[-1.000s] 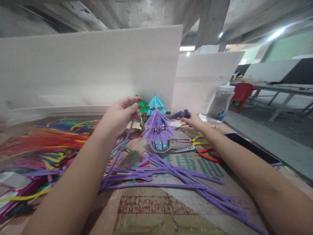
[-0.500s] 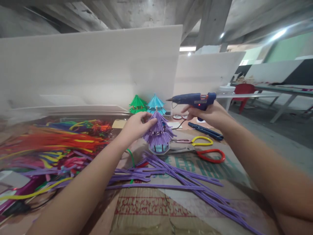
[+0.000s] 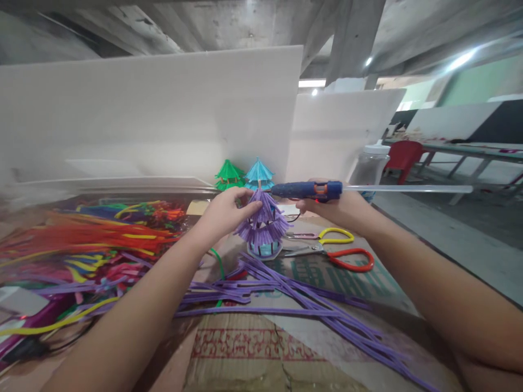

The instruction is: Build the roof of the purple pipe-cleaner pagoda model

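A small purple pagoda model made of pipe cleaners stands on the cardboard-covered table. My left hand pinches the top of its roof from the left, fingers closed on it. My right hand grips a blue hot glue gun, held level with its nozzle pointing left at the top of the pagoda. A clear glue stick juts from the back of the gun to the right.
Loose purple pipe cleaners lie in front of the pagoda. Multicoloured pipe cleaners are heaped at the left. Yellow-handled pliers and red-handled scissors lie to the right. Green and blue pagodas stand behind, by a white board.
My right hand picked up the glue gun and lowered it level with the pagoda's top. My left hand dropped from holding a purple pipe cleaner to gripping the pagoda's roof.
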### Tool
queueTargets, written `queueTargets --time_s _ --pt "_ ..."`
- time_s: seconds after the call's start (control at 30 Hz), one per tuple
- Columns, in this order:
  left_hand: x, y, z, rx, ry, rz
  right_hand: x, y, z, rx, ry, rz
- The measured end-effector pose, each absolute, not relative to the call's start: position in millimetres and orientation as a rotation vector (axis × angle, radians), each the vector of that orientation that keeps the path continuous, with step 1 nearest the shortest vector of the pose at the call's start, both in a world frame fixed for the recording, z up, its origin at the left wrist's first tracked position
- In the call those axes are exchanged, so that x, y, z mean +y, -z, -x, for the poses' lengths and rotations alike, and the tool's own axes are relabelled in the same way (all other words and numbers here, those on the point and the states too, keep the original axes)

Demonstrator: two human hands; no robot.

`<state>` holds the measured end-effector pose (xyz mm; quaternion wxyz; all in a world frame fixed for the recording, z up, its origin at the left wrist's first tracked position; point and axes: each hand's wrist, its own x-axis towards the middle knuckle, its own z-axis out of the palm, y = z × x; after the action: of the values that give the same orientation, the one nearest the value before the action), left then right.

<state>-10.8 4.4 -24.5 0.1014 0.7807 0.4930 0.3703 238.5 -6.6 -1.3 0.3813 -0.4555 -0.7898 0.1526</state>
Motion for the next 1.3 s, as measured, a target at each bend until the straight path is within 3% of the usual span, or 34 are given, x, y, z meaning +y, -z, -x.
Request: queueTargets --time_s 1.3 --pt "0.1 23.1 10.4 1.470 -1.038 -2.323 -11.7 1.6 -241.9 -2.051 -0.230 1.164"
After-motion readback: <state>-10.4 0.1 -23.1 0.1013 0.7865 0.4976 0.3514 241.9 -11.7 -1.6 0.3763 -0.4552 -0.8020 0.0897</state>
